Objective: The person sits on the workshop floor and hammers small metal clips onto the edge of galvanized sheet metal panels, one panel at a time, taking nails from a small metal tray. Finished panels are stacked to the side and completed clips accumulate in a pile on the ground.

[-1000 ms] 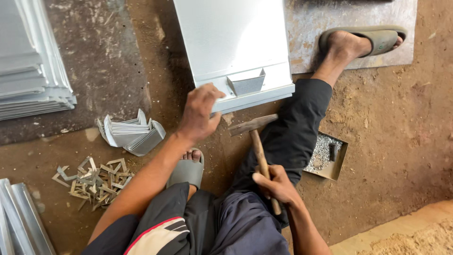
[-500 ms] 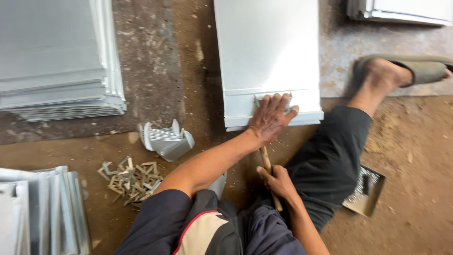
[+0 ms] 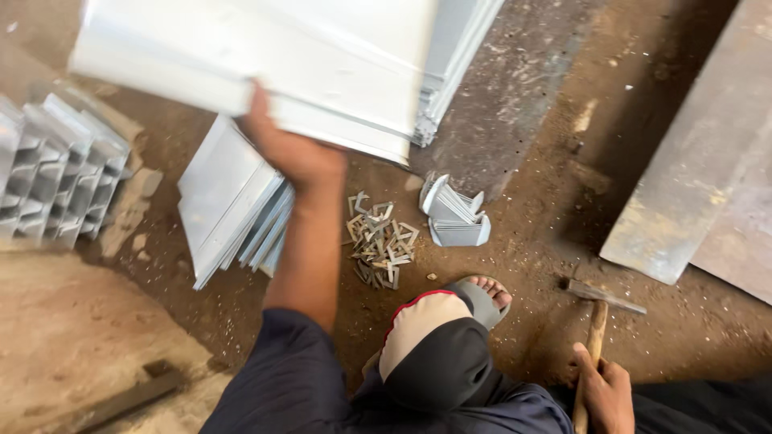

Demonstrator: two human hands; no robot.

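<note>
My left hand grips the near edge of a folded white sheet-metal panel and holds it up in the air at the upper left. Below it lies a fanned stack of similar panels on the dirt floor. My right hand is closed around the wooden handle of a hammer, whose metal head rests on the ground at the lower right. My knee and a foot in a grey sandal sit between the two hands.
A pile of small bent metal clips and a bundle of small folded metal pieces lie on the floor. Stacked ribbed panels stand at the left. A large flat steel plate lies at the right.
My left hand has lifted the white panel off the steel plate and swung it to the left, over the stacked panels. The view turned left with it. My right hand still holds the hammer.
</note>
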